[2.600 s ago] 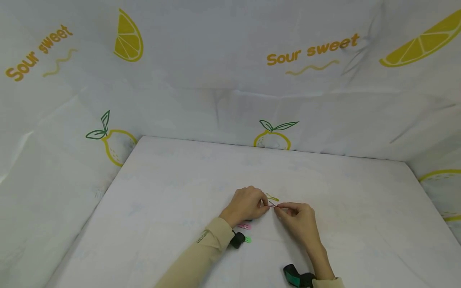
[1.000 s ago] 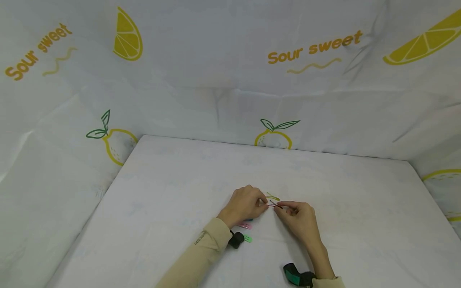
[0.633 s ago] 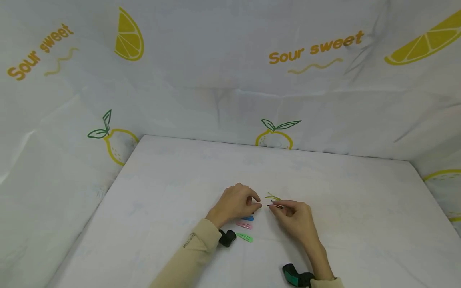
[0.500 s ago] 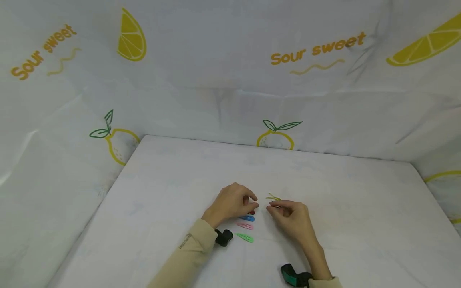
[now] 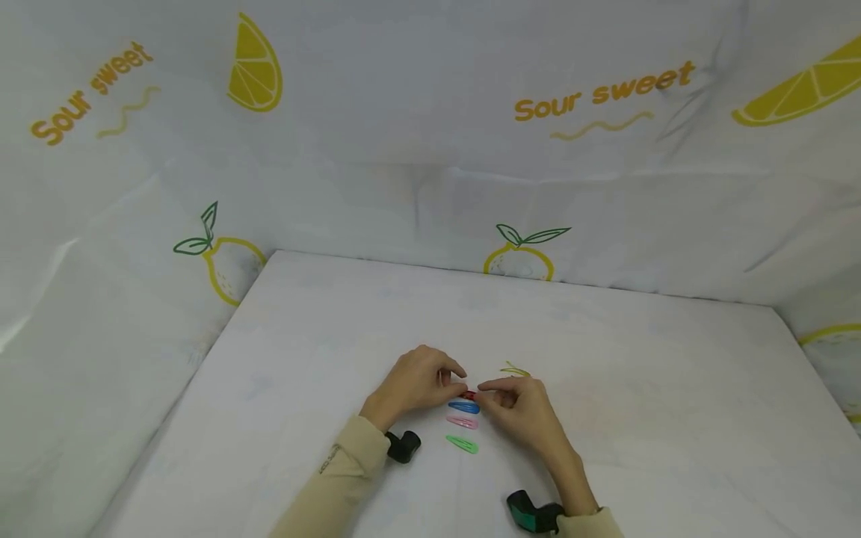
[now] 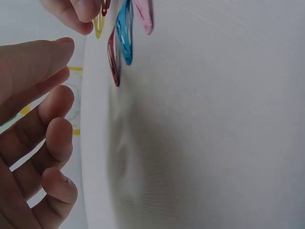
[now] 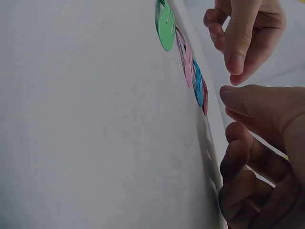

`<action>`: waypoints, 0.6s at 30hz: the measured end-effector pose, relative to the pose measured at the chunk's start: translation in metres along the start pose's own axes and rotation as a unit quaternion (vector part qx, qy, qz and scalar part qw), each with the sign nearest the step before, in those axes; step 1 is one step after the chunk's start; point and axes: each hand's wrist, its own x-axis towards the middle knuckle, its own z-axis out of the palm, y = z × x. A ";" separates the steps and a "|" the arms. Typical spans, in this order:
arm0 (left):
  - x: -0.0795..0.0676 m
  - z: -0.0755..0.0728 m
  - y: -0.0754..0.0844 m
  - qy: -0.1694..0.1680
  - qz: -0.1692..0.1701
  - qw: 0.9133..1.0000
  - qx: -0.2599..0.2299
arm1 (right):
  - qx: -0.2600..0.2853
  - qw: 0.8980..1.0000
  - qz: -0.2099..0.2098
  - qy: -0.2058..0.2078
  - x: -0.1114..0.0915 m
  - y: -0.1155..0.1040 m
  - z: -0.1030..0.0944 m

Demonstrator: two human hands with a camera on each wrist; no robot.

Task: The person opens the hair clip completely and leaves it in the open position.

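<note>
My left hand [image 5: 418, 379] hovers with loosely bent fingers, holding nothing, just left of a red hair clip [image 6: 113, 57] on the table. Opposite it, my right hand [image 5: 521, 411] pinches a second, dark red hair clip [image 6: 106, 6], mostly hidden by the fingers. In the right wrist view, thumb and forefinger of the right hand come close to the left fingertips. A blue hair clip [image 5: 464, 407], a pink one [image 5: 462, 423] and a green one [image 5: 463, 444] lie in a column below the red clip. Behind the right hand lies a yellow hair clip [image 5: 515, 369], spread apart.
The white table [image 5: 323, 329] is backed by a white sheet [image 5: 377, 112] printed with lemons. Black camera mounts [image 5: 403, 447] sit on both wrists, close over the table. Pale sleeves cover the forearms.
Both hands worked at the dark red clip earlier. My left hand has let go and moved left, uncovering the red, blue, pink and green clips. The right hand has carried its clip left toward them.
</note>
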 end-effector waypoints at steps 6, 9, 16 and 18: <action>-0.007 0.006 -0.007 0.010 0.007 1.000 0.002 | -0.005 1.000 -0.019 -0.009 0.004 0.000 0.005; -0.009 0.010 -0.010 0.018 0.013 1.000 0.009 | -0.004 0.999 -0.030 -0.011 0.005 0.001 0.006; -0.010 0.012 -0.013 0.017 0.011 1.000 0.010 | -0.004 1.000 -0.021 -0.018 0.006 0.001 0.006; -0.009 0.012 -0.013 0.012 0.007 1.000 0.006 | -0.004 1.000 -0.015 -0.020 0.006 0.000 0.006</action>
